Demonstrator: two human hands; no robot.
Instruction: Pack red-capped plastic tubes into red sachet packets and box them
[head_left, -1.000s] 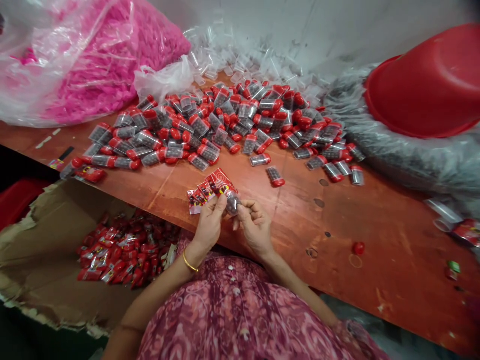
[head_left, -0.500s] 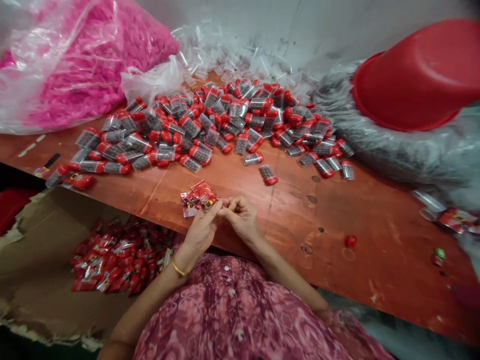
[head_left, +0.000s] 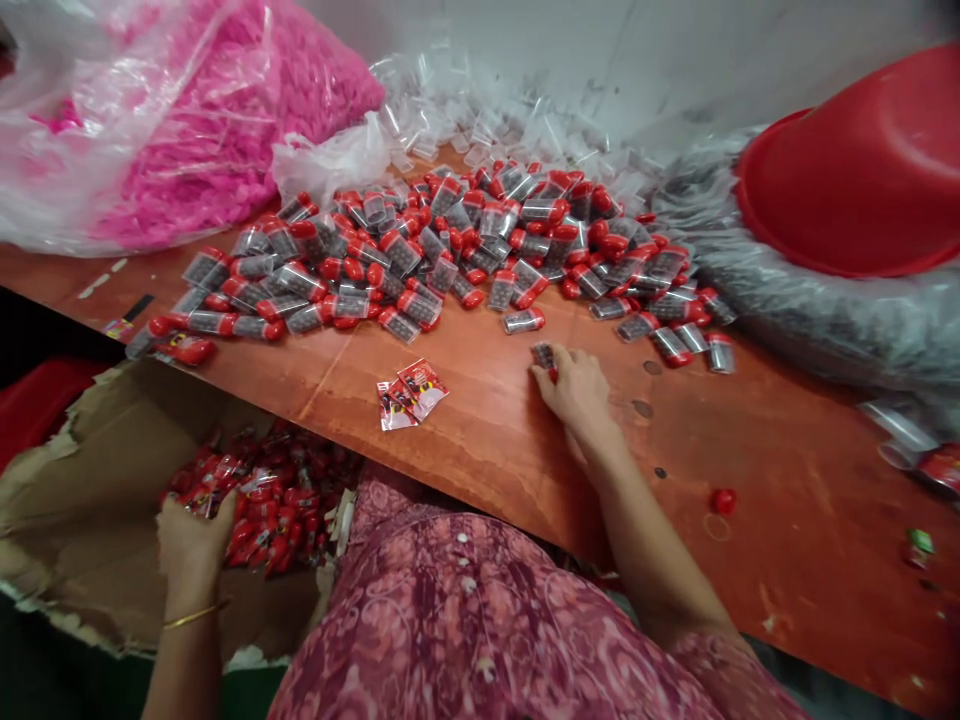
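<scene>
My right hand (head_left: 576, 393) is on the tabletop, its thumb and fingers closed around a small clear tube (head_left: 543, 356) with dark round pieces inside and a red cap mostly covered by the fingers. Over the carton at lower left, my left hand (head_left: 193, 530) has its thumb apart from its fingers, beside a heap of red wrapped packets (head_left: 262, 500). Its fingertips are partly hidden among them. Between the hands, a few red printed sachets (head_left: 412, 393) lie overlapping near the table's front edge.
A wide pile of red-capped tubes (head_left: 450, 235) covers the middle back, with empty clear tubes (head_left: 480, 125) behind. A bag of pink pieces (head_left: 217, 130) stands left. A red tub (head_left: 862, 170) rests on a grey plastic bag (head_left: 810, 320) at right. The torn carton (head_left: 90, 500) sits below the table.
My hands have parted. The left went from the sachets down left into the carton; the right moved right to the lone tube. The sachets now lie untouched on the table.
</scene>
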